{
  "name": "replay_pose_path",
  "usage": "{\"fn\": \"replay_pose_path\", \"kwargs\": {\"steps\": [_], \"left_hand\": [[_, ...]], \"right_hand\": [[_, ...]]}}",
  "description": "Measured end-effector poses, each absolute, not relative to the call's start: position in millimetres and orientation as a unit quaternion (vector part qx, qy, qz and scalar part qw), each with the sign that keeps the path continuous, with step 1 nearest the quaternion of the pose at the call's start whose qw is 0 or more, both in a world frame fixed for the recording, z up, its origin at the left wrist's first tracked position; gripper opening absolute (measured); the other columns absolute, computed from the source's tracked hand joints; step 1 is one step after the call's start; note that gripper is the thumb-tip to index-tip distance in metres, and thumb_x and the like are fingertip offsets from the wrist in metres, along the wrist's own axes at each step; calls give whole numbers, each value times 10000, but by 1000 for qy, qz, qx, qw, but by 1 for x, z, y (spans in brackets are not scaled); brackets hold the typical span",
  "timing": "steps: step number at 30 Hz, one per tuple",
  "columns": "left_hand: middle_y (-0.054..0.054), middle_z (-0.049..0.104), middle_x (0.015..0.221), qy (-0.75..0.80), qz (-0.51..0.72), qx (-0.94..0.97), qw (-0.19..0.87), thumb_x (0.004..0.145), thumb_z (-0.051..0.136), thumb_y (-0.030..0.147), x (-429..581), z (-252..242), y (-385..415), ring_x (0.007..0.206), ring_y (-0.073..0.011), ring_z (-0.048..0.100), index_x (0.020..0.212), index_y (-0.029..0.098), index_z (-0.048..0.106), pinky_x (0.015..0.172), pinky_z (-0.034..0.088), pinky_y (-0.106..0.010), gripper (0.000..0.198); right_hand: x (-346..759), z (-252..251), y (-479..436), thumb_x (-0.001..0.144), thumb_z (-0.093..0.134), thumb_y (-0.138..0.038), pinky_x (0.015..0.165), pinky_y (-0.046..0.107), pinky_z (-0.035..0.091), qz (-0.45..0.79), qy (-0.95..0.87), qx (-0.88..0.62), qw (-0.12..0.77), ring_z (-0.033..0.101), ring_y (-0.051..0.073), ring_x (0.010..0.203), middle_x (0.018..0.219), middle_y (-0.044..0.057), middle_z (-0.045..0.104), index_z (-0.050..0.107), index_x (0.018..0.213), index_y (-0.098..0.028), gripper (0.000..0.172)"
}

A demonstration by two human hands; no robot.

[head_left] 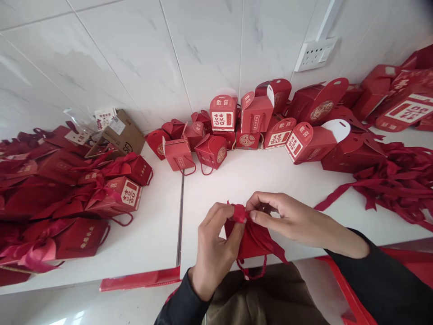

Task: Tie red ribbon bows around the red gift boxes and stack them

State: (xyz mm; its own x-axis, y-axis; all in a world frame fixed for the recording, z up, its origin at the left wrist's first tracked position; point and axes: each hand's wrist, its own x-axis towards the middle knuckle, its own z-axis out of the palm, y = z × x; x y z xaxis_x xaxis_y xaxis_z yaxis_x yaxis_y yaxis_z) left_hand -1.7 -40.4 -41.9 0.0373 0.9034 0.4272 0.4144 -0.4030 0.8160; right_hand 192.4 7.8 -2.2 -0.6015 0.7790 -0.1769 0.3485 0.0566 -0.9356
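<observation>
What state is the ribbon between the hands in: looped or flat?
Looped: the ribbon curves over between the left hand and right hand, above the red box, one tail loose. Knotted or not, cannot tell.

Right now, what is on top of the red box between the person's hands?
A red ribbon lies over the red box, held by the left hand and right hand. Ribbon and hands cover much of the box's top, so the surface beneath cannot be seen.

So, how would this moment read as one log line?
left hand: pinching ribbon | right hand: pinching ribbon | box: beneath hands, at table's near edge | loose ribbons: heaped at right
</observation>
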Motion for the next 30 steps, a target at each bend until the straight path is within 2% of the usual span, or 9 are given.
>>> {"fn": "replay_pose_path", "kwargs": {"steps": [5,10,15,17,21,25,27,30], "left_hand": [[-25,724,850,511,474,656,290,962,642,198,-4,-39,-46,810,-170,627,899,217,726,742,503,-295,106],[-19,734,841,535,475,633,295,973,635,236,-6,-39,-50,810,-179,625,903,233,747,755,492,-317,132],[-18,736,869,556,481,607,301,976,635,260,-11,-42,-55,847,-189,632,911,248,759,769,477,-318,140],[-15,732,893,561,482,599,307,975,638,257,-13,-44,-59,868,-185,632,919,254,755,781,473,-309,129],[-14,703,866,571,476,579,335,978,638,276,-17,-47,-66,844,-181,617,882,251,743,764,460,-300,144],[-18,688,838,575,469,569,355,981,626,290,-16,-46,-67,820,-184,604,856,239,732,754,447,-301,171],[-15,673,820,576,468,566,358,982,622,295,-15,-44,-66,803,-179,589,840,231,715,744,440,-296,181],[-8,640,778,577,472,565,354,970,635,303,-14,-44,-65,765,-169,548,801,224,688,715,420,-287,194]], "right_hand": [[192,-3,7,1016,562,-328,804,324,469,555,-689,-404,234,599,194,871,952,13,668,634,946,-232,139],[195,-3,8,1009,569,-379,698,310,455,537,-682,-437,235,559,177,767,860,4,632,662,953,-225,188],[204,-5,7,1008,597,-495,834,359,483,519,-700,-445,208,636,242,990,1060,40,719,714,1078,-248,282],[208,-5,6,1003,599,-530,862,361,478,518,-696,-456,200,640,244,1009,1086,35,721,715,1076,-255,307],[214,-6,5,1003,589,-555,823,346,454,498,-696,-479,195,604,223,918,980,19,693,687,968,-250,321],[213,-9,3,1034,553,-519,832,327,451,498,-696,-471,216,571,196,869,959,-1,652,646,986,-261,279],[211,-9,2,1035,537,-543,750,304,448,492,-693,-473,230,535,179,781,901,-10,621,644,988,-260,306],[210,-5,3,1017,537,-584,587,277,364,486,-682,-494,234,411,149,628,756,-35,524,660,965,-245,365]]}}
